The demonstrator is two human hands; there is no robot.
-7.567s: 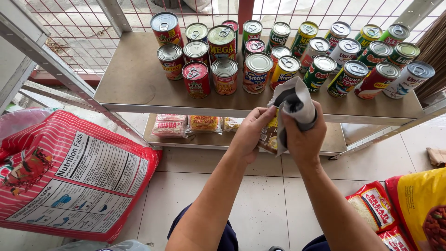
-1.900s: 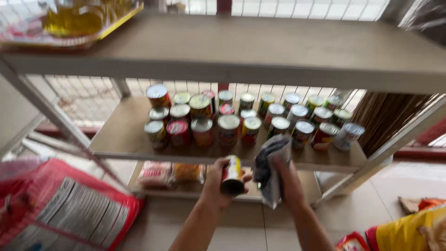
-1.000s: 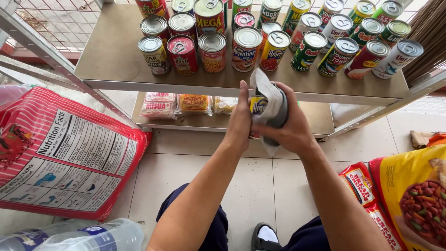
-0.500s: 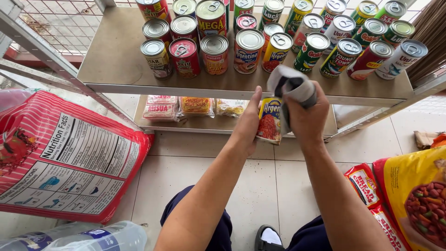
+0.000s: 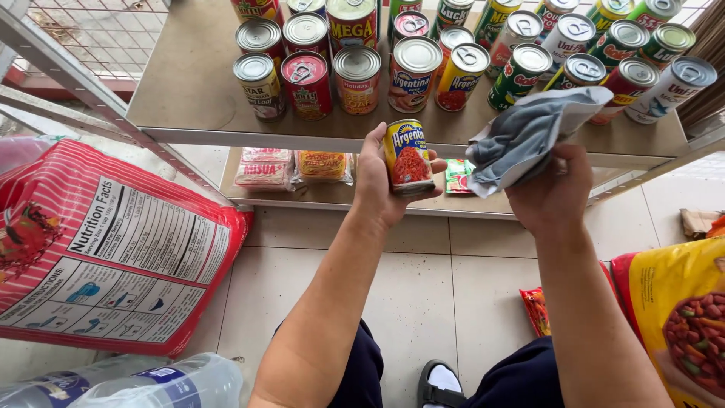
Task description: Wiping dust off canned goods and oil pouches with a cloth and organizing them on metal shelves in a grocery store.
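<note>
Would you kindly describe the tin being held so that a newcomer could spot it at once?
Look just in front of the grey shelf crowded with tins. The left hand holds a can upright there, beside the right hand's grey cloth. It alone is off the shelf.

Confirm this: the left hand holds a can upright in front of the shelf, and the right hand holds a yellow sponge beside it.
Not quite. The head view shows the right hand holding a crumpled grey cloth, not a yellow sponge. The left hand does hold the can upright in front of the shelf.
</note>
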